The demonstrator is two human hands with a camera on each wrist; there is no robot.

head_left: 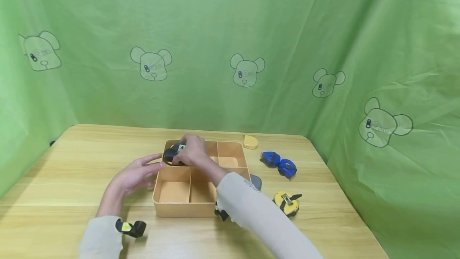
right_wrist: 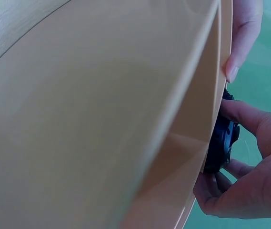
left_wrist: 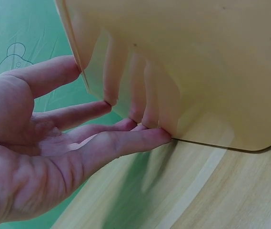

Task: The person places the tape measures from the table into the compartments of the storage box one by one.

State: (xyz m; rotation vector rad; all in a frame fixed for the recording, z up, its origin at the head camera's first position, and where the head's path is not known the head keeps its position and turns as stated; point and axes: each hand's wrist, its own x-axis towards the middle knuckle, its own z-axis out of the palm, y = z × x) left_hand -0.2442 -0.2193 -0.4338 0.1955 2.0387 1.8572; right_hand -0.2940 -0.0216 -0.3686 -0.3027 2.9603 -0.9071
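An orange box with several compartments sits on the table. My right hand reaches into its back left compartment and grips a black tape measure that bears a pale label. In the right wrist view, thumb and fingers hold the black tape measure from both sides, right at the box rim. Beside the box, my left hand touches the left wall with extended fingers. The left wrist view shows those fingertips against the smooth box wall.
To the right of the box lie two blue tape measures side by side, a yellow and black tape measure and a small pale yellow one further back. A grey object shows partly behind the right sleeve. Green curtains border the table.
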